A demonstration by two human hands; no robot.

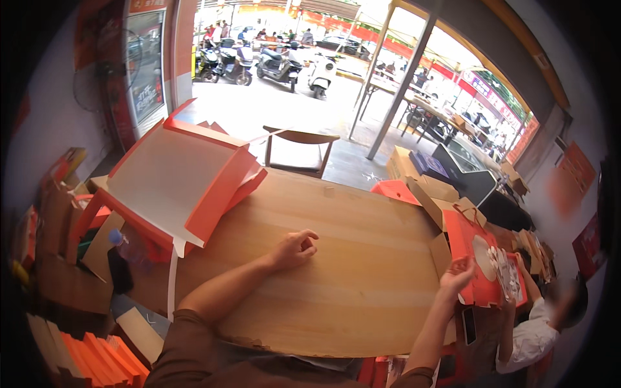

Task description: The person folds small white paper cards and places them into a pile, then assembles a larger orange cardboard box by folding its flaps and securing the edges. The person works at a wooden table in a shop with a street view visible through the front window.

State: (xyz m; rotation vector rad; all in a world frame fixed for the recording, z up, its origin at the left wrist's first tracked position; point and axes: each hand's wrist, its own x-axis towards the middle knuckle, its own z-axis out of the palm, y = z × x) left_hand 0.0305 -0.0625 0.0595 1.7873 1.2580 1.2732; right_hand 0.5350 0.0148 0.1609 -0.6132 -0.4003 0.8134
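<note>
Over the middle of the wooden table (349, 258), my left hand (294, 250) has its fingers loosely curled inward, with nothing visible in them. My right hand (457, 277) is at the table's right side, its fingers closed at the near left edge of a red gift bag (460, 236). This bag has a cord handle and a pale round patch on its face. Another person's hands (521, 265) are at the bag's far right side, beside a white and grey printed part. A large red carton with a pale inside (174, 174) lies tilted on the table's left end.
A wooden chair (301, 139) stands beyond the table. Brown cartons (430, 189) are stacked at the right, and a phone (469, 325) lies near the right corner. A clear bottle (126, 246) is at the left. Orange-red flat pieces (107, 355) fill the lower left.
</note>
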